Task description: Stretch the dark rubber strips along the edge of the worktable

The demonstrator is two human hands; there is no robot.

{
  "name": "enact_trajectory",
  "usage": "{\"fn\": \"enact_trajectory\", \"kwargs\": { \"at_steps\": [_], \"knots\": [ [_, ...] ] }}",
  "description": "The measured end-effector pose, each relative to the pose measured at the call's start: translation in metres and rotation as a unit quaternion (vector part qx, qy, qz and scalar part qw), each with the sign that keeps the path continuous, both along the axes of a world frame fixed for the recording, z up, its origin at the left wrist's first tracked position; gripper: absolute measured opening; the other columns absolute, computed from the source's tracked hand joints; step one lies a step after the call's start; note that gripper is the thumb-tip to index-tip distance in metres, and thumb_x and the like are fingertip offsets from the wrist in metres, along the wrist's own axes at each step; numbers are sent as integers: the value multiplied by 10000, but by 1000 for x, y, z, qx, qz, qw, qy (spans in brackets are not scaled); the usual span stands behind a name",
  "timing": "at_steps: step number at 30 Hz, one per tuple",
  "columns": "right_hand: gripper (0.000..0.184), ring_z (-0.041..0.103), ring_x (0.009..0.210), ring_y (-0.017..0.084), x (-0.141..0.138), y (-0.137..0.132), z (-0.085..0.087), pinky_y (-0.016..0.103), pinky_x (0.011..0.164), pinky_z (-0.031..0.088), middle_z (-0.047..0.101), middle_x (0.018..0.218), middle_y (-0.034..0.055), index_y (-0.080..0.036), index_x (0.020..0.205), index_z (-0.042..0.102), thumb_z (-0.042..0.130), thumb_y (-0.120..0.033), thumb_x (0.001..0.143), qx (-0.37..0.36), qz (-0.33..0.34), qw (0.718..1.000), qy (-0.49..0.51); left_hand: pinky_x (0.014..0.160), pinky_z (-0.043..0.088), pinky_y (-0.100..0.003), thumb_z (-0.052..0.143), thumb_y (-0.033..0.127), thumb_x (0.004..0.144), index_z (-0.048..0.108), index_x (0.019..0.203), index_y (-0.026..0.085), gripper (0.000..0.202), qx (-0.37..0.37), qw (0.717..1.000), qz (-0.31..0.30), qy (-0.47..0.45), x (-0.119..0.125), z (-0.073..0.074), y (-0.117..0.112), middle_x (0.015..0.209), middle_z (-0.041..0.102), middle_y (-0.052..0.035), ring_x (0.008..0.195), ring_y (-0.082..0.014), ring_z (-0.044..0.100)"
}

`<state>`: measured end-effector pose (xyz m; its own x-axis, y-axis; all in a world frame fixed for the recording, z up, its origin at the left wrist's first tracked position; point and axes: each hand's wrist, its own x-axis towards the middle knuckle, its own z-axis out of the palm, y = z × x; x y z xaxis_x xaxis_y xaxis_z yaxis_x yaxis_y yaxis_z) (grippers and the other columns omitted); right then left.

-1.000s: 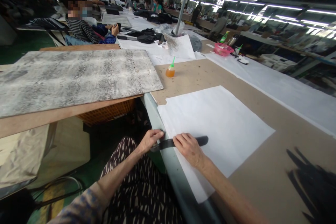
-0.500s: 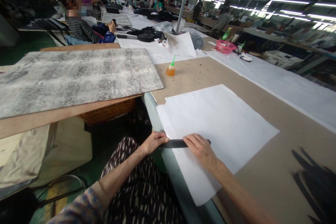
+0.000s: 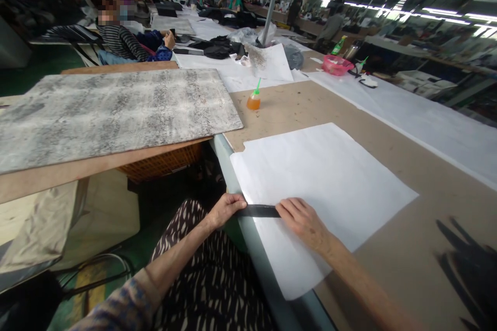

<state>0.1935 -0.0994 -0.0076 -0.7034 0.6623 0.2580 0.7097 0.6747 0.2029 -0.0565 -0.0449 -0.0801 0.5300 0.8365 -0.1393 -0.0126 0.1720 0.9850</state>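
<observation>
A narrow black strip (image 3: pixel 261 211) stretches between my hands over the near edge of the table. My left hand (image 3: pixel 227 209) pinches its left end between thumb and fingers, just off the table's rim. Closed over the strip's right end is my right hand (image 3: pixel 305 221), whose fingers hide that end. Beneath the strip and my right hand lies a sheet of white paper (image 3: pixel 330 170), one corner hanging past the table edge.
A small bottle of orange liquid (image 3: pixel 253 101) with a green spout stands beyond the paper. At left is a stained board (image 3: pixel 128 114). Dark pieces (image 3: pixel 469 274) lie at right, a pink basket (image 3: pixel 337 65) farther back. A co-worker (image 3: pixel 128 39) sits at upper left.
My right hand has slid slightly right along the strip, and the far tip that stuck out past its fingers is now covered. My left hand keeps its pinch.
</observation>
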Motion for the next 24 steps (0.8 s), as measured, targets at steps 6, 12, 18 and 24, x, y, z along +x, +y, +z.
{"fn": "enact_trajectory", "kwargs": {
  "at_steps": [6, 12, 18, 24],
  "knots": [
    [265, 500, 778, 170, -5, 0, -2, 330, 724, 429, 575, 843, 73, -112, 1011, 573, 380, -26, 851, 17, 8, 1000, 6, 548, 277, -216, 591, 372, 762, 573, 646, 125, 273, -6, 1000, 13, 16, 1, -16, 2, 580, 444, 31, 567, -90, 368],
    [238, 493, 766, 162, -34, 8, 0, 312, 692, 432, 566, 830, 64, -111, 1012, 571, 396, -47, 864, 11, 38, 999, -8, 515, 268, -217, 590, 400, 744, 555, 621, 123, 304, -34, 998, 36, 48, -16, -33, 1, 551, 427, 35, 528, -86, 351],
    [254, 499, 778, 169, -18, 3, -2, 318, 699, 434, 573, 833, 72, -94, 977, 578, 388, 1, 838, 17, 8, 1000, 16, 519, 272, -216, 571, 415, 751, 567, 636, 128, 309, -8, 997, 27, 77, -27, -29, -1, 566, 428, 30, 549, -95, 364],
    [270, 492, 759, 163, -16, 3, -2, 324, 691, 429, 567, 828, 65, -103, 986, 578, 379, 3, 837, 14, -6, 1000, 8, 543, 290, -224, 564, 416, 745, 567, 632, 131, 307, -2, 997, 35, 75, -22, -30, 0, 572, 444, 27, 563, -102, 378]
  ]
}}
